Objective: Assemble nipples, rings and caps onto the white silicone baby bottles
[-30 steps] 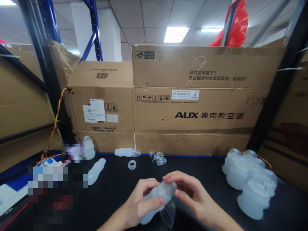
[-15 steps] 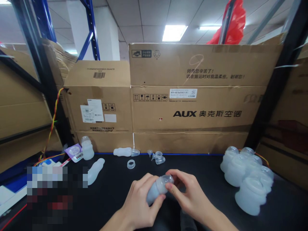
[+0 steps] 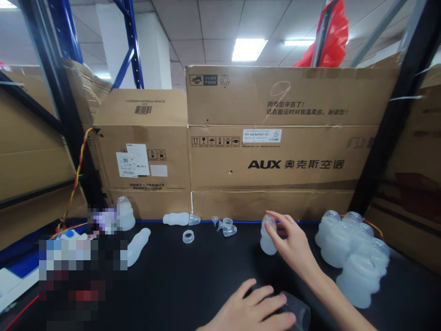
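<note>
My right hand [image 3: 292,241] reaches forward over the black table [image 3: 193,280] and its fingers are closed on a small translucent bottle [image 3: 268,235] standing upright near the table's back edge. My left hand [image 3: 250,310] lies low at the front with its fingers curled over a clear plastic cap [image 3: 298,312] resting on the table.
A cluster of several translucent bottles [image 3: 354,257] stands at the right. At the back lie a bottle [image 3: 179,219], a ring [image 3: 188,236], small clear parts [image 3: 225,226]. Another bottle [image 3: 138,246] lies at the left and one [image 3: 126,214] stands. Cardboard boxes [image 3: 275,147] wall the rear.
Both hands held the bottle together near the front; now my right hand has carried it forward and stood it upright at the back, while my left hand dropped onto a clear cap.
</note>
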Demonstrator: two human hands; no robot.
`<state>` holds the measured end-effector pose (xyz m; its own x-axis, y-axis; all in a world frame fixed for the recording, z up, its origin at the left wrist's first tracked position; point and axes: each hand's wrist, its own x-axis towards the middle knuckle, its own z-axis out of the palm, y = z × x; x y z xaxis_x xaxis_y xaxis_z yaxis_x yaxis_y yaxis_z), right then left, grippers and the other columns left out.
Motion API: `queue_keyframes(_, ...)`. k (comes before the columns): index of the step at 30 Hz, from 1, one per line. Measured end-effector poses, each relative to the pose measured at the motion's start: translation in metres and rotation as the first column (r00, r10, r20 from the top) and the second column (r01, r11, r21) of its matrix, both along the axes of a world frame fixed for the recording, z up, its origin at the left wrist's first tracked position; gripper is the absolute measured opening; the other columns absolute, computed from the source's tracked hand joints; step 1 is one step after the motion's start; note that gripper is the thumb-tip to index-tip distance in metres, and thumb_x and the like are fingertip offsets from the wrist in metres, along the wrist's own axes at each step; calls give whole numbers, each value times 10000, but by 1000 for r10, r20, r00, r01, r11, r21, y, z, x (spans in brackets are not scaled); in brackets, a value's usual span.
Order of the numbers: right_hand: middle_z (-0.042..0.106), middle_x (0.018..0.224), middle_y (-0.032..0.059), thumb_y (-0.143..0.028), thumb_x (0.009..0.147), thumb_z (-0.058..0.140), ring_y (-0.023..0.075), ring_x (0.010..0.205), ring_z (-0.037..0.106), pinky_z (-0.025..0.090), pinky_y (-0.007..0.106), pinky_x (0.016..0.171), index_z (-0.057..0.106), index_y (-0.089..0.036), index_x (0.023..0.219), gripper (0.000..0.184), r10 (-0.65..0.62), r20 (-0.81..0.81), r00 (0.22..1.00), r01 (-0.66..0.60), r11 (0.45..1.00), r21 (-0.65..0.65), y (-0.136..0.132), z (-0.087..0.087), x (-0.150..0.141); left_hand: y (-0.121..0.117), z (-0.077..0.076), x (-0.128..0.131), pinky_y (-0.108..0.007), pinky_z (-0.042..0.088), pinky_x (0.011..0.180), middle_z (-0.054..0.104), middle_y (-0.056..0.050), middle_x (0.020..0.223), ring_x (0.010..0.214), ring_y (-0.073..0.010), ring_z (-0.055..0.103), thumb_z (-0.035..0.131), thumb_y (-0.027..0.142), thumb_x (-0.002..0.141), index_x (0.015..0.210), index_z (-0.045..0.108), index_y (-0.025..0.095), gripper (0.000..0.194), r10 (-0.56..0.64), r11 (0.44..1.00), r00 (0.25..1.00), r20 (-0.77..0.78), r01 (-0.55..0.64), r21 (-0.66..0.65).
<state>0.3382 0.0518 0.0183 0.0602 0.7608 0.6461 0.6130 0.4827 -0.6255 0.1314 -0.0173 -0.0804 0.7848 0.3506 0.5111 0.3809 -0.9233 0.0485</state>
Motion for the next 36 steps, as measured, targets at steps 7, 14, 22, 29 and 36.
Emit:
queue_keyframes(7,659,1215,74,-521,1015,449,309,965,688,507,400,721,601,-297,1341,424,-411,286,866,440,897,-42,12,0,29,8,16,-27,-527,437,1196,614,-26,1492,1377,-329,593,615,381,1001,1480,515,414,490,23,917,999,-34,-35,-397)
queue_keyframes(14,680,1160,225,-378,1044,388,411,1013,630,507,491,805,620,-89,1369,493,-642,481,597,618,750,234,16,0,53,7,21,-29,-528,427,1192,620,-31,1488,1380,-335,590,586,368,1015,1458,547,403,446,6,903,1000,6,-3,-429)
queue_keyframes(22,584,1291,185,-440,1039,403,363,1194,570,475,508,1014,637,-151,1278,441,-404,356,843,313,906,286,0,6,18,2,53,-40,-616,328,1239,634,-91,1479,1409,-358,546,701,517,910,1398,618,340,526,108,863,993,-49,-118,-491)
queue_keyframes(29,565,1256,63,-536,826,773,270,977,641,517,427,880,627,-274,1192,473,437,521,733,-143,848,-511,-43,6,-14,51,68,-110,-703,89,1269,635,-92,1468,1470,-347,457,569,385,970,1280,684,261,353,700,712,714,-4,-698,-76)
queue_keyframes(36,673,1069,69,-339,734,804,331,1142,627,485,401,929,671,-220,1038,352,486,498,718,-53,752,-657,-38,11,4,90,50,-165,-699,193,1241,446,-190,1622,1522,-425,357,546,387,974,1448,580,142,535,846,531,533,9,-842,-96)
